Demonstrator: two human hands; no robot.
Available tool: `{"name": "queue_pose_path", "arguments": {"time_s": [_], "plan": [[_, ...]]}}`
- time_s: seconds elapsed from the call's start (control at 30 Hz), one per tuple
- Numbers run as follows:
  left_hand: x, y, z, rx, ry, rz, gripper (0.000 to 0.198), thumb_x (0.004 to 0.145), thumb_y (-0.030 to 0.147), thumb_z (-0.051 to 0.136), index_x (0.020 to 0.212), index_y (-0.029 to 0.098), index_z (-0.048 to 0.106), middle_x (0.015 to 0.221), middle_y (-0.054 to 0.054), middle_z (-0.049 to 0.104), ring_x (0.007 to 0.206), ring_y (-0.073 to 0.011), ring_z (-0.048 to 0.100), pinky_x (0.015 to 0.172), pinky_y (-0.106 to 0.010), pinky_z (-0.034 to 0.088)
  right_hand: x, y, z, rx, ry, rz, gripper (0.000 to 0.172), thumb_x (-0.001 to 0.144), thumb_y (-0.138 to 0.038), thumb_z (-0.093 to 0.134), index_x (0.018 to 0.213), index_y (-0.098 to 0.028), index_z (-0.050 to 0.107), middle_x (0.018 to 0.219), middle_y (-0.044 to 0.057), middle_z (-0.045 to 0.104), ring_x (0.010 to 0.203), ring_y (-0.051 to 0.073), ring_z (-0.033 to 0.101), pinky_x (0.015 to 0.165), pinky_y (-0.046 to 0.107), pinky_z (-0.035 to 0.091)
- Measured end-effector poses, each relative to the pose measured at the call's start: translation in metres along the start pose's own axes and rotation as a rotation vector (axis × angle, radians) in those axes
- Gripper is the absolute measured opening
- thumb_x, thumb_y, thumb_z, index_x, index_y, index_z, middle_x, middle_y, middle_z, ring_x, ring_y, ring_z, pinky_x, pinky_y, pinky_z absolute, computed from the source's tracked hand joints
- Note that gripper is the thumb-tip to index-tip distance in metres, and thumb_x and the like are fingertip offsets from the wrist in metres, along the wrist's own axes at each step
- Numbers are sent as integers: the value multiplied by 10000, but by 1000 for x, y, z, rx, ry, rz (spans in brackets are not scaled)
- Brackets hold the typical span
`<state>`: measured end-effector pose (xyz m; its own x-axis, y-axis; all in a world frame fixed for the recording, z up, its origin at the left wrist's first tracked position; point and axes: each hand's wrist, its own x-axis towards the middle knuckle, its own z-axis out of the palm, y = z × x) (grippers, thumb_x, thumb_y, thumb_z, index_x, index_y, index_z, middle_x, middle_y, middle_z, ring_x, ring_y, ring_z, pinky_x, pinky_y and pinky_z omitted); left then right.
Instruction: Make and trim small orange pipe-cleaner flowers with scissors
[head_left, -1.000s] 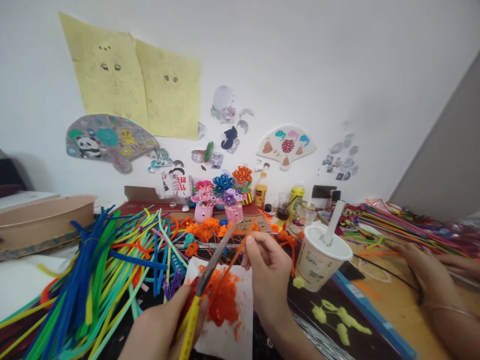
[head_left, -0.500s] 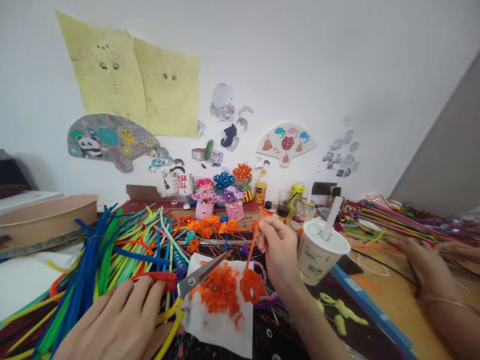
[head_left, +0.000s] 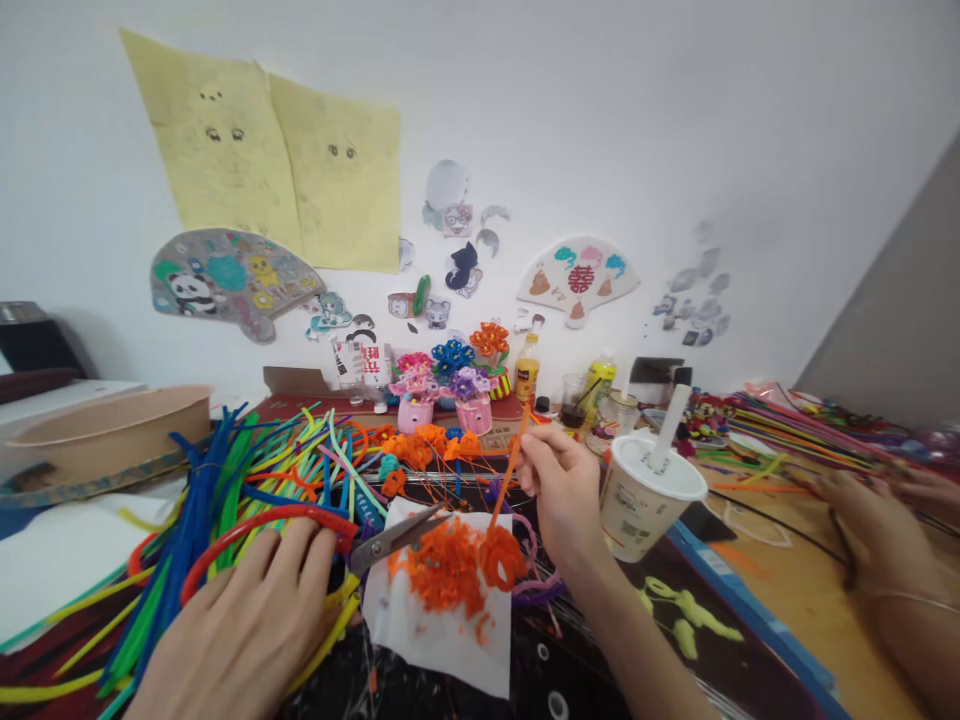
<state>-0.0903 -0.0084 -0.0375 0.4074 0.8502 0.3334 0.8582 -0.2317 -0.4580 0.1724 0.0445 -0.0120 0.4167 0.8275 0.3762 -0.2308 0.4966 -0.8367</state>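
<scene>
While your right hand (head_left: 559, 480) pinches the orange stem (head_left: 508, 485) between thumb and fingers, its flower (head_left: 493, 548) sits low at the right edge of the paper (head_left: 442, 655). Your left hand (head_left: 247, 605), left of the paper, lies over the handles of the scissors (head_left: 381, 547) — whether it grasps them, I cannot tell — and the blades reach over the paper's far left corner. Orange scraps (head_left: 442, 570) cover the paper's middle; the cup (head_left: 637, 510) stands to its right.
</scene>
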Motion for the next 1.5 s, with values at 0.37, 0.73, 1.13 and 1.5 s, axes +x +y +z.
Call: {"name": "queue_pose_path", "arguments": {"time_s": [0.37,0.73,1.13,1.5], "plan": [[-13,-19,29,-258,538,100,579,864,143,358,1390,381,395,1276,-3,628,1104,-279,595,954,-433,389,-3,-1,6,-23,-58,86,143,644,-259,673,593,-150,597,419,-52,554,307,44,402,328,159,283],[-12,-39,23,-220,605,266,776,794,4,295,1481,351,200,1192,16,689,1002,-219,659,888,-359,398,-1,3,4,-57,-87,87,144,665,-255,670,596,-152,597,412,-64,531,317,37,398,341,152,284],[27,-19,-24,-448,-11,-296,400,768,298,409,1085,136,590,917,-149,713,822,-338,667,671,-416,478,-7,3,8,-160,-197,114,169,693,-289,652,620,-156,577,450,-51,541,338,53,407,352,164,300],[92,74,-44,-1680,78,-219,174,636,241,711,725,199,568,668,7,661,613,-173,629,582,-264,500,-18,3,12,-246,-185,30,151,730,-279,636,652,-164,579,505,-49,540,402,83,500,403,185,401]]}}
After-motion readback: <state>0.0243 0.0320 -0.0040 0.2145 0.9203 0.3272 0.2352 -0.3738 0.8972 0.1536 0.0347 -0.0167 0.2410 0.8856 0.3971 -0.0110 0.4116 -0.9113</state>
